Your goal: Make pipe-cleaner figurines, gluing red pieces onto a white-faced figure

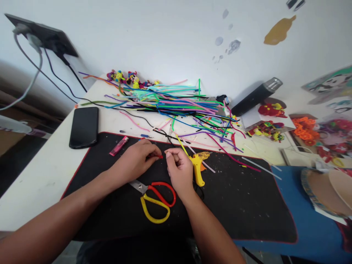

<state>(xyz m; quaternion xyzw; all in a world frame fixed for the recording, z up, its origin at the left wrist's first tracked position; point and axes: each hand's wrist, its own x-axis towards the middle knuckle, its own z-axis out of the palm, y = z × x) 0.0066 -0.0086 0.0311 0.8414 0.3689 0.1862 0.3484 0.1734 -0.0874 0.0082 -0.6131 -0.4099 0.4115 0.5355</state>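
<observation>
Both my hands rest on a black mat (247, 205). My left hand (137, 159) pinches a small red piece (160, 156) between thumb and fingers. My right hand (180, 170) is closed, its fingertips pinched right beside the red piece; what it holds is too small to name. Scissors with one red and one yellow handle (156, 200) lie just below my hands. A yellow glue gun (198, 165) lies to the right of my right hand.
A heap of coloured pipe cleaners (181, 104) fills the back of the table. A black phone (84, 126) and a pink lighter (118, 145) lie at left. A dark bottle (255, 97), small colourful figures (268, 128) and paper plates (327, 190) sit at right.
</observation>
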